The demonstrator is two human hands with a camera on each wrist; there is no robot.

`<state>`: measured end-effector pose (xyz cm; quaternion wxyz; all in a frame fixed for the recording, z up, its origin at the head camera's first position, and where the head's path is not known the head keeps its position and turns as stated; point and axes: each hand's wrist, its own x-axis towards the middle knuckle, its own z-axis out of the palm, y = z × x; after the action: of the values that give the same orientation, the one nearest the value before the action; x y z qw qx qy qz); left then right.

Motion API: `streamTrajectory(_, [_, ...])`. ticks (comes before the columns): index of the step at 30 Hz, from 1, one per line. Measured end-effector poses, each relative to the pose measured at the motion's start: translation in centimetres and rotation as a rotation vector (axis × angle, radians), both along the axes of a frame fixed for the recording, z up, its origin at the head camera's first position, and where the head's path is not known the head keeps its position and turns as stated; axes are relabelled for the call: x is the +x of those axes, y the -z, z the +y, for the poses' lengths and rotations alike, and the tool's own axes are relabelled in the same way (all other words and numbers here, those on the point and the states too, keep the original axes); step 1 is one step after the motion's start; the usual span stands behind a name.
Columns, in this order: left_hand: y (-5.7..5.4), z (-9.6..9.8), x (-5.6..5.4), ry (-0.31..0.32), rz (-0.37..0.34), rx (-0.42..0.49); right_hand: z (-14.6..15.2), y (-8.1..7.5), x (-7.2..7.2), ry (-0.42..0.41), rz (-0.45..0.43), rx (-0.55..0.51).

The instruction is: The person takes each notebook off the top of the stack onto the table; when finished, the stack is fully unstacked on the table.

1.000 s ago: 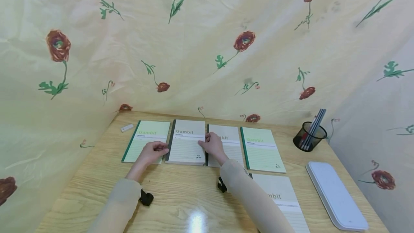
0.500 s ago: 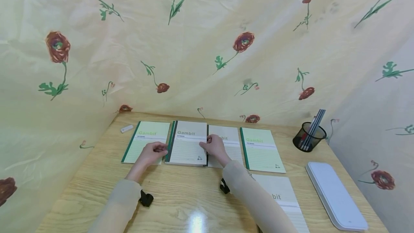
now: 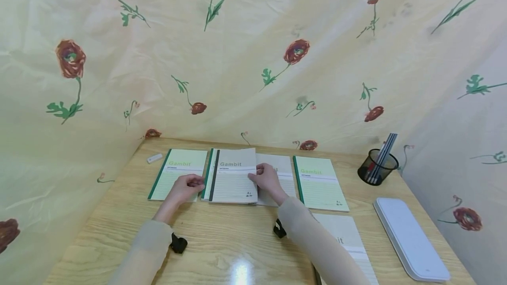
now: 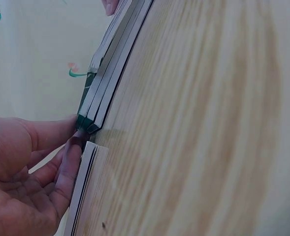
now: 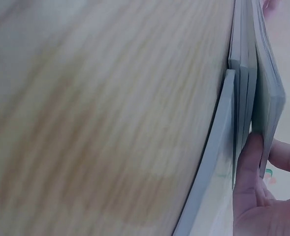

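Note:
A grey notebook with a black spine lies on top of a short stack, shifted right of those beneath. My right hand pinches its right edge; in the right wrist view this edge is raised off the notebooks below, thumb above and fingers under. At the stack's left side, my left hand holds the edge of a green-spined notebook, its thumb against the green spine corner. Beside the stack lie a green notebook on the left and a grey one, partly covered by my right hand.
Farther right lies another green notebook, with a grey notebook nearer me, partly under my right forearm. A black mesh cup with pens and a white case stand at the right. A small white eraser lies back left.
The black-spined notebook has slid right with my right hand, uncovering the green spine beneath its left side. My left hand has stayed in place.

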<state>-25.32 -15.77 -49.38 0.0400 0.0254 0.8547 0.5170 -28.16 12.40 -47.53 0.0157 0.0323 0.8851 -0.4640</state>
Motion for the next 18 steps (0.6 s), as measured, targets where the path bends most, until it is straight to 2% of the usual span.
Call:
streamTrajectory(10, [0.0,0.0,0.2,0.008,0.012,0.012,1.1,-0.8,0.8,0.034,-0.065,-0.08])
streamTrajectory(18, [-0.1,0.0,0.1,0.008,0.01,0.002,2.4,-1.3,1.5,0.046,-0.121,-0.187])
